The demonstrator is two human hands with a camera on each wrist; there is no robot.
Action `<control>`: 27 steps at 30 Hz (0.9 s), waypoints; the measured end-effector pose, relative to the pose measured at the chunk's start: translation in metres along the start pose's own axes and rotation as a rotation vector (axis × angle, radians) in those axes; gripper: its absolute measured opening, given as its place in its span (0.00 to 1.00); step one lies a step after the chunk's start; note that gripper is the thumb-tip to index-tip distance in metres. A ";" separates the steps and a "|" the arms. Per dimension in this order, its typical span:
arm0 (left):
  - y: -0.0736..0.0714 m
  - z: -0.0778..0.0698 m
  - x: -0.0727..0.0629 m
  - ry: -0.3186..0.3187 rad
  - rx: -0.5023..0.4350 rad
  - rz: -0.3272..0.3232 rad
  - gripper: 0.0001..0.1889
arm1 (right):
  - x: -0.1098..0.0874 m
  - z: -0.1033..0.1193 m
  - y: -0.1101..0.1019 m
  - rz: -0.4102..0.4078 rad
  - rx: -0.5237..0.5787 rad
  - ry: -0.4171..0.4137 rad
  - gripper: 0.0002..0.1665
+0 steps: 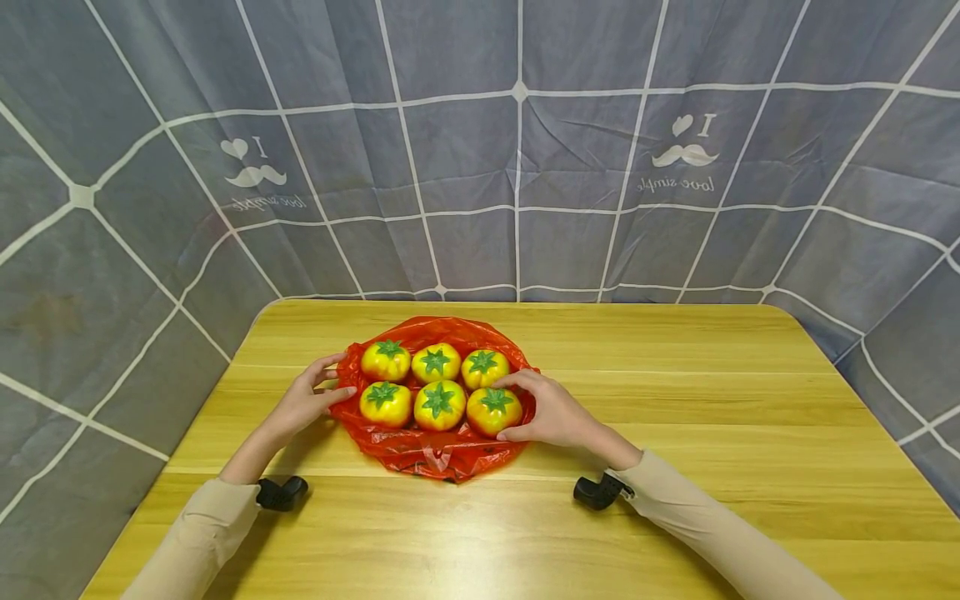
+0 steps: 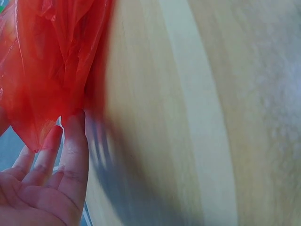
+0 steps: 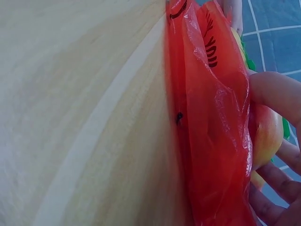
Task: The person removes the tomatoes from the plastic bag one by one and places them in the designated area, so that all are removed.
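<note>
A spread red plastic bag [image 1: 431, 462] lies on the table with several shiny yellow tomatoes [image 1: 439, 405] in two rows on it, each topped by a green star-shaped leaf. At the front right, my right hand [image 1: 555, 412] holds one tomato [image 1: 495, 414] between thumb and fingers. The right wrist view shows this tomato [image 3: 267, 134] behind the bag's raised edge [image 3: 214, 117]. At the bag's left rim is my left hand [image 1: 303, 402], thumb and fingers apart. Its fairly straight fingers [image 2: 74, 155] touch the crumpled red plastic [image 2: 42, 70] in the left wrist view.
The wooden table [image 1: 675, 400] extends to both sides of the bag. A grey curtain [image 1: 465, 167] with white lines hangs behind it. Black wrist mounts [image 1: 597, 492] stick out from beige sleeves [image 1: 712, 517].
</note>
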State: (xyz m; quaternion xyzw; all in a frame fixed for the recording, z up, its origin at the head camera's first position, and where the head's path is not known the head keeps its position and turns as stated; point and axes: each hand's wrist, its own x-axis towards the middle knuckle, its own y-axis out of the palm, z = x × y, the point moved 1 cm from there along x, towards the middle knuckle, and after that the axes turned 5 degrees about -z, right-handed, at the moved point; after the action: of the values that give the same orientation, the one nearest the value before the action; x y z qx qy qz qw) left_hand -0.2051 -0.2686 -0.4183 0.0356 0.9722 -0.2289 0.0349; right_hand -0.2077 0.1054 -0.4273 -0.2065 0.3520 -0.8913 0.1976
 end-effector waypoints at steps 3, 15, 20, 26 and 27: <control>0.000 0.000 0.000 -0.007 0.001 0.002 0.34 | 0.000 0.000 0.000 -0.004 -0.001 0.002 0.37; -0.001 -0.002 0.002 -0.011 0.032 0.010 0.35 | -0.003 0.004 -0.004 -0.024 -0.022 -0.021 0.37; -0.001 -0.002 0.002 -0.011 0.037 0.012 0.35 | -0.004 0.006 -0.006 -0.041 -0.008 -0.023 0.37; 0.000 -0.003 0.002 -0.015 0.047 0.010 0.34 | -0.005 0.007 -0.009 -0.047 -0.009 -0.018 0.37; 0.000 -0.003 0.002 -0.016 0.049 0.009 0.34 | -0.006 0.007 -0.010 -0.050 -0.008 -0.017 0.37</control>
State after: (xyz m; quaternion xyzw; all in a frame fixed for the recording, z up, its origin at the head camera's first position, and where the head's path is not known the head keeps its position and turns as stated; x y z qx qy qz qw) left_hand -0.2072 -0.2676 -0.4159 0.0389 0.9658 -0.2529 0.0425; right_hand -0.2015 0.1111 -0.4171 -0.2238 0.3483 -0.8928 0.1774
